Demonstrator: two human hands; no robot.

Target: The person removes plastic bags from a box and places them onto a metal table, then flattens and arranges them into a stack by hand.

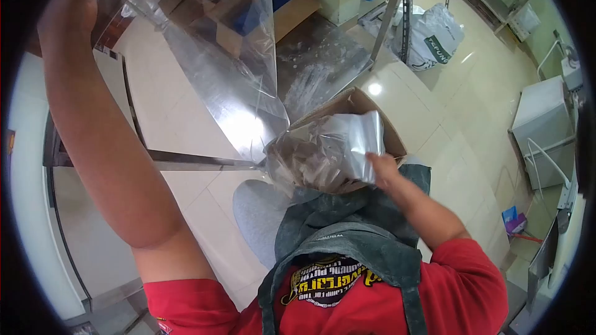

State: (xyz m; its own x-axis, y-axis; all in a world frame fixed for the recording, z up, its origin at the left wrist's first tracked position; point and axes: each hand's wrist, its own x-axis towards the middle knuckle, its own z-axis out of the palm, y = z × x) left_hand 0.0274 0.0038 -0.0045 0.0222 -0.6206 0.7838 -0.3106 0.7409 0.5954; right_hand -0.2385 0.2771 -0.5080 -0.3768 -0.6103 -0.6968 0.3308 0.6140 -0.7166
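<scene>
Left hand (68,6) was raised high at the top left, closed on the upper edge of a clear plastic bag (217,43) that hung down toward the cardboard box (388,127). Right hand (383,169) reached into the box, which rested on my lap, fingers gripping a bundle of silvery plastic bags (354,139). A white sack (434,40) lay on the floor beyond.
</scene>
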